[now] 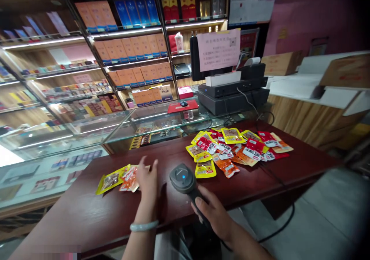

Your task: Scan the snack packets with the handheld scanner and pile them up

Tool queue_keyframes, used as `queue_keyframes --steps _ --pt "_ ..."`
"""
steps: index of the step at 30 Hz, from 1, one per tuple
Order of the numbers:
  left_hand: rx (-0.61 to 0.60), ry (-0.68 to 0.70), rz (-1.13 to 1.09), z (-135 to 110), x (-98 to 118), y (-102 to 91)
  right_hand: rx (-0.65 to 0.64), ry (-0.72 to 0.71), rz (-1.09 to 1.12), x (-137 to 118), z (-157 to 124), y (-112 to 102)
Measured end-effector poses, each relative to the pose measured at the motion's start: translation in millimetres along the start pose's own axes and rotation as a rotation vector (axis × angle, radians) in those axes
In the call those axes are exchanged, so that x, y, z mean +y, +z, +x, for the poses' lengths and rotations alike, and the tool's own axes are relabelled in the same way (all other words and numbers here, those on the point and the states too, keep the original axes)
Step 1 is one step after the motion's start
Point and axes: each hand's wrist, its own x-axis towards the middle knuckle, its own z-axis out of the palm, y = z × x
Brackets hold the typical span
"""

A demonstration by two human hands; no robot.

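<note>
My right hand (pixel 215 213) is wrapped round the handle of a dark grey barcode scanner (pixel 182 178), whose head shows a small blue light. With fingers apart, my left hand (pixel 148 177) is at the right end of a small group of snack packets; whether it touches them I cannot tell. That group has a yellow snack packet (pixel 112 179) and an orange snack packet (pixel 130 178), partly covered by the hand. A larger pile of yellow, red and orange snack packets (pixel 227 147) lies right of the scanner. A pale bangle circles my left wrist.
The dark red table (pixel 86 213) meets a glass display counter (pixel 115 127). Behind the pile stand a black cash drawer (pixel 231 102) and a monitor with a pink notice (pixel 219 49). A cable (pixel 286 225) hangs at the right. Shelves hold orange boxes (pixel 130 48).
</note>
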Motion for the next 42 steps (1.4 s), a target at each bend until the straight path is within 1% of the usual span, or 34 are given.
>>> queue_keyframes --steps 2,4,5,7,9,12,14,16,18,20,23,25,28,31,35,39,42 --pt "-0.283 0.046 0.077 -20.2 23.4 23.1 0.05 -0.007 0.007 -6.0 0.5 -7.7" --pt "-0.52 0.12 0.175 -39.3 49.2 44.1 0.1 -0.041 0.007 -13.9 0.0 -16.1" --pt "-0.605 0.149 0.238 -46.7 61.6 53.0 0.126 -0.064 0.008 -17.8 -0.4 -20.6" --pt "-0.709 0.164 0.365 -55.8 83.6 68.3 0.169 -0.107 0.019 -24.2 -1.3 -29.7" --pt "-0.737 0.12 0.463 -58.2 99.7 81.6 0.197 -0.121 0.049 -28.2 -1.7 -38.2" --pt "-0.69 0.041 0.474 -54.9 109.9 99.9 0.226 -0.128 0.093 -30.4 -1.5 -47.5" --pt "-0.663 -0.014 0.417 -51.4 106.3 109.1 0.228 -0.139 0.096 -30.1 -1.6 -51.2" --pt "-0.639 -0.072 0.292 -48.1 94.9 112.7 0.223 -0.136 0.087 -28.4 -1.9 -53.3" --pt "-0.581 -0.122 0.111 -45.5 77.9 108.9 0.225 -0.114 0.084 -26.0 -1.7 -54.0" --pt "-0.514 -0.162 -0.11 -43.9 59.0 97.3 0.226 -0.097 0.083 -24.2 -0.9 -52.8" --pt "-0.492 -0.2 -0.383 -44.2 34.9 70.9 0.188 -0.102 0.07 -25.1 0.8 -46.2" --pt "-0.481 -0.231 -0.501 -46.1 24.8 52.8 0.159 -0.108 0.053 -27.3 1.6 -39.4" --pt "-0.449 -0.262 -0.568 -49.6 17.8 32.7 0.131 -0.093 0.039 -28.7 2.9 -28.9" --pt "-0.439 -0.288 -0.613 -52.1 14.7 22.4 0.11 -0.08 0.029 -26.5 5.6 -21.0" --pt "-0.427 -0.308 -0.656 -53.3 8.2 17.4 0.071 -0.071 0.024 -23.6 9.1 -15.0" --pt "-0.418 -0.329 -0.638 -53.4 2.0 15.9 0.089 -0.05 0.01 -24.5 7.5 -13.3" --pt "-0.407 -0.349 -0.658 -54.2 2.5 15.6 0.089 -0.043 0.0 -26.6 4.8 -13.8"
